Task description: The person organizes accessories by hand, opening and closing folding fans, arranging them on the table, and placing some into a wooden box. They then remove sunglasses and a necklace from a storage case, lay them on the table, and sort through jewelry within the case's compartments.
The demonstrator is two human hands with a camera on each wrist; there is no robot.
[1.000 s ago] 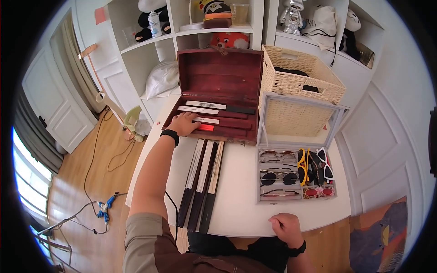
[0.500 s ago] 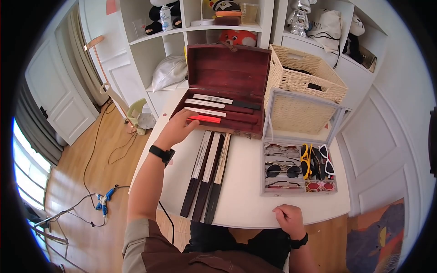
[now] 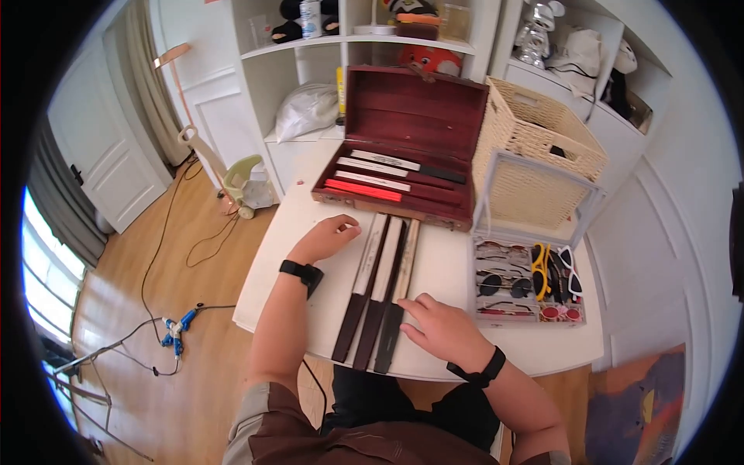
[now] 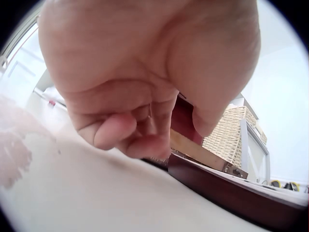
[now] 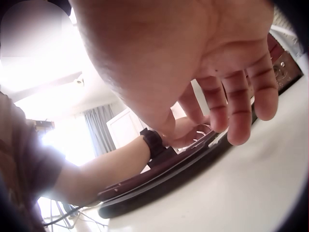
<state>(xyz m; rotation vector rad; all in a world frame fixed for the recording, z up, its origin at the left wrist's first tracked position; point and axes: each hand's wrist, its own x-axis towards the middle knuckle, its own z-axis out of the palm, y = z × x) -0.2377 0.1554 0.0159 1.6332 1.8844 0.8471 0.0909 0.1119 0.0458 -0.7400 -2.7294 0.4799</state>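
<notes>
Three folded hand fans lie side by side on the white table in the head view: a left fan, a middle fan and a right fan, with pale upper parts and dark lower ends. My left hand, fingers loosely curled around nothing, hovers just left of them. At the right fan, the fingertips of my right hand are right by its edge; its fingers look nearly straight in the right wrist view. Behind, an open dark red case holds several folded fans, including a red fan along its front.
A grey-framed glasses box with its clear lid raised holds several pairs of sunglasses at the right. Behind it stands a woven basket. White shelves rise beyond the white table. A black cable hangs past the front edge.
My left hand has left the case and come back toward the fans on the table. My right hand has moved from the table's front edge up to the right fan. The head view has shifted.
</notes>
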